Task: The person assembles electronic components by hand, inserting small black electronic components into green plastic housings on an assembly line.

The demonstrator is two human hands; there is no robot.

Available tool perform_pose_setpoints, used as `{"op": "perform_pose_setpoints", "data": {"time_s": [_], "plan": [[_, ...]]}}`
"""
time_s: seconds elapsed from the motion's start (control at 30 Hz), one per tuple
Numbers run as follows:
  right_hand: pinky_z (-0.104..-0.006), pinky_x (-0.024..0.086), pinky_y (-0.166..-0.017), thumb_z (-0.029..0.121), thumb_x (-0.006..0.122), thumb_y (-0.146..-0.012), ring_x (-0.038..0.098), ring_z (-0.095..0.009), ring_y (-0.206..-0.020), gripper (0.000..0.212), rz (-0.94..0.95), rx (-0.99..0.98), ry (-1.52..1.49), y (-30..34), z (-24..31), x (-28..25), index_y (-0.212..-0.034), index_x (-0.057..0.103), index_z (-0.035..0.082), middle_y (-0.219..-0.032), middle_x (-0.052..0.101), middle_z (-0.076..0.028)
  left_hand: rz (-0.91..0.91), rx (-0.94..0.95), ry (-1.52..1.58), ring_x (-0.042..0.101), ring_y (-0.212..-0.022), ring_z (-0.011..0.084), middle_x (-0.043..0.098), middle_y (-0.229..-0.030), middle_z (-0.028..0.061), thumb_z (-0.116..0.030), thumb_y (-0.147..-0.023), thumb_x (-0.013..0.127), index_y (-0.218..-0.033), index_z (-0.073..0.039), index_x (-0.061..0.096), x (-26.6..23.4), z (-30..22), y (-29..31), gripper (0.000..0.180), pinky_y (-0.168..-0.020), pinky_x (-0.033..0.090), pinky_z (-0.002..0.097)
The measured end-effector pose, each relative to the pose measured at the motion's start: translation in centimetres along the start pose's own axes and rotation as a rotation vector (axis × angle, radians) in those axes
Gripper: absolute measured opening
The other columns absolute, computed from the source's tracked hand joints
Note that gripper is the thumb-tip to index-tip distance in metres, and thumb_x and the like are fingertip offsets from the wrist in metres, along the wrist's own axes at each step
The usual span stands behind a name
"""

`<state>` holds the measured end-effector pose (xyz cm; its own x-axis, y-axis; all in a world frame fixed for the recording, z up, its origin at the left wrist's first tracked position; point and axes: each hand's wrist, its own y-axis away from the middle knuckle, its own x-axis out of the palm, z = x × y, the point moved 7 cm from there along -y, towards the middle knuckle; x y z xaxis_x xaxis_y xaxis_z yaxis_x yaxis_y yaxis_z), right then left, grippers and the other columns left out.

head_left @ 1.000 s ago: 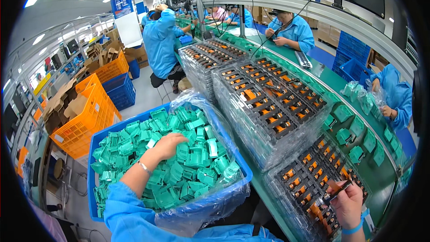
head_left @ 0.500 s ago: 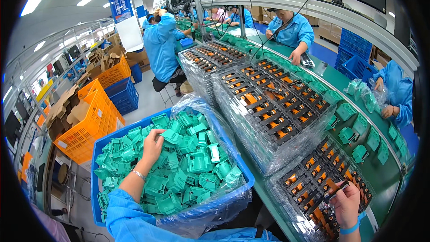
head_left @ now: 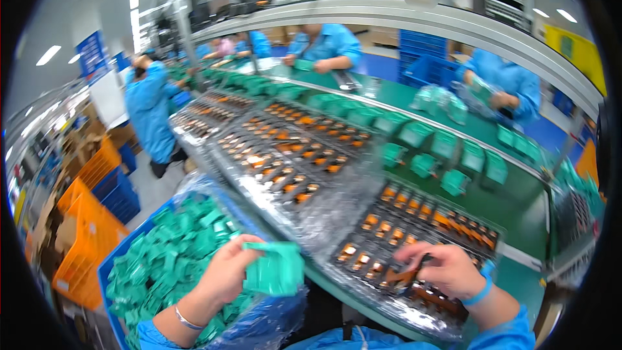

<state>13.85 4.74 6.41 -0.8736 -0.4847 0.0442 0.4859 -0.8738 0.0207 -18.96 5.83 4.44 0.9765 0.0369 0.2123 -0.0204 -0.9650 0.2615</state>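
My left hand (head_left: 227, 271) pinches a green plastic housing (head_left: 277, 268) by its left edge, holding it over the right side of a blue bin (head_left: 111, 298). Heaped in that bin are many loose green housings (head_left: 172, 243), with a clear plastic liner at the rim. Above the near clear blister tray (head_left: 341, 271), my right hand (head_left: 448, 273) has its fingers closed on a black-and-orange part (head_left: 403, 279). Motion blur hides that part's finer detail. Rows of similar orange-and-black parts (head_left: 383, 228) fill the tray pockets.
Taller stacks of filled blister trays (head_left: 259, 155) stand beyond the bin. Green housings (head_left: 444, 144) line the green bench (head_left: 512, 204). Across it, co-workers in blue (head_left: 330, 45) handle parts. Orange crates (head_left: 91, 246) stand on the left; a metal rail (head_left: 414, 19) spans overhead.
My left hand has lifted a green housing out of the bin and brought it right. My right hand, still holding its part, has shifted left over the tray. The view has swung right.
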Motion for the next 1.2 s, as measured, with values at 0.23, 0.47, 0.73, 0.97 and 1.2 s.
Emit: {"op": "perform_pose_setpoints", "data": {"time_s": [0.23, 0.47, 0.73, 0.97, 1.2], "plan": [[-0.0294, 0.047, -0.085, 0.012, 0.060, -0.088, 0.050, -0.013, -0.106, 0.011, 0.093, 0.286, -0.301, 0.5, -2.5, 0.5, -0.088, 0.058, 0.001, -0.144, 0.031, -0.007, 0.609, -0.074, -0.481, 0.058, -0.088, 0.0129, 0.060, -0.097, 0.0086, -0.015, -0.087, 0.059, -0.109, 0.002, 0.051, 18.6, 4.0, -5.0, 0.029, -0.075, 0.047, 0.0256], [-0.0369, 0.050, -0.089, 0.012, 0.056, -0.090, 0.057, -0.018, -0.100, 0.011, -0.132, 0.067, -0.806, 2.6, -3.6, -4.9, -0.095, 0.057, 0.003, -0.115, 0.055, -0.007, 0.741, -0.184, 0.357, 0.046, -0.119, 0.0247, 0.046, -0.128, 0.0141, -0.011, -0.089, 0.058, -0.129, 0.000, 0.036, 23.4, 4.4, -5.1, 0.047, -0.102, 0.036, 0.0423], [-0.0382, 0.043, -0.093, 0.007, 0.059, -0.087, 0.055, -0.020, -0.102, 0.021, -0.391, -0.106, -0.585, 2.1, -3.9, -6.9, -0.107, 0.058, 0.000, -0.112, 0.056, -0.009, 0.648, -0.020, 0.409, 0.051, -0.116, 0.0269, 0.052, -0.121, 0.0159, -0.021, -0.095, 0.048, -0.130, 0.003, 0.037, 24.3, 6.9, -5.3, 0.044, -0.099, 0.041, 0.0460], [-0.0229, 0.047, -0.063, 0.006, 0.068, -0.080, 0.056, -0.009, -0.071, 0.018, -0.607, -0.354, 0.314, 4.1, 3.1, -7.7, -0.095, 0.064, -0.002, -0.084, 0.059, -0.004, 0.396, -0.016, 0.086, 0.061, -0.100, 0.0259, 0.057, -0.114, 0.0148, -0.026, -0.097, 0.044, -0.128, 0.002, 0.040, 20.9, 8.0, -6.1, 0.043, -0.081, 0.055, 0.0423], [-0.0258, 0.046, -0.056, 0.012, 0.071, -0.077, 0.056, -0.014, -0.062, 0.020, -0.610, -0.312, 0.625, 3.2, 2.3, -7.1, -0.090, 0.063, 0.000, -0.073, 0.057, -0.006, 0.409, 0.168, -0.127, 0.061, -0.096, 0.0175, 0.058, -0.112, 0.0141, -0.013, -0.092, 0.053, -0.130, 0.004, 0.038, 21.4, 7.7, -5.4, 0.044, -0.079, 0.055, 0.0310]]}}
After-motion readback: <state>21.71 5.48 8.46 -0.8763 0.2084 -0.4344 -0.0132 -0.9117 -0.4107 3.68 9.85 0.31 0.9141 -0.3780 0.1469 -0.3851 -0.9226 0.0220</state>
